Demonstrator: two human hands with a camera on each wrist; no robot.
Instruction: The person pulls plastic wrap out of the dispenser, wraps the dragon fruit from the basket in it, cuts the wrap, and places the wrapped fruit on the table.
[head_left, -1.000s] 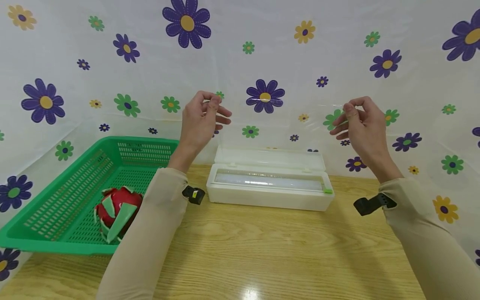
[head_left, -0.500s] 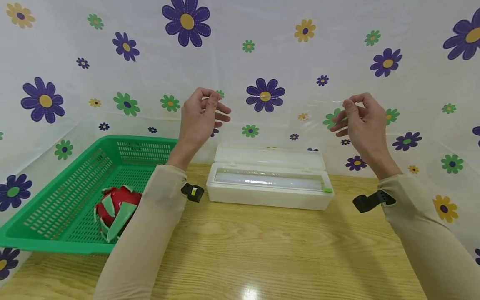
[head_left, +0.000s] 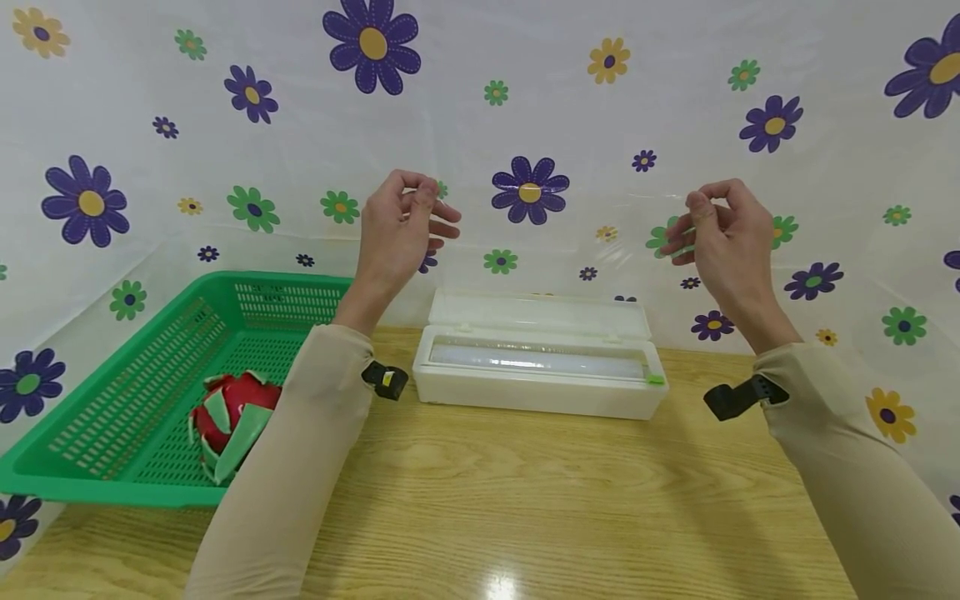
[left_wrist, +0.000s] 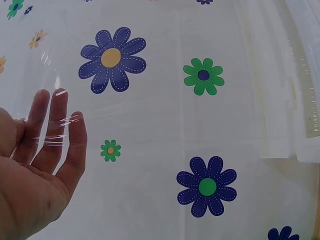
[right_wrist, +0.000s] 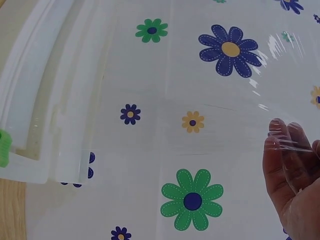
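Clear film stretched above the dispenser box

Left hand (head_left: 400, 225) and right hand (head_left: 720, 237) each pinch the cling film (head_left: 562, 250), their grip clamped on its corners above the dispenser box (head_left: 536, 371).

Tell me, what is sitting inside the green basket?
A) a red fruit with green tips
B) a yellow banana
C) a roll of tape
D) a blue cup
A: the green basket on the left holds one red fruit with green tips, and nothing else shows in it.
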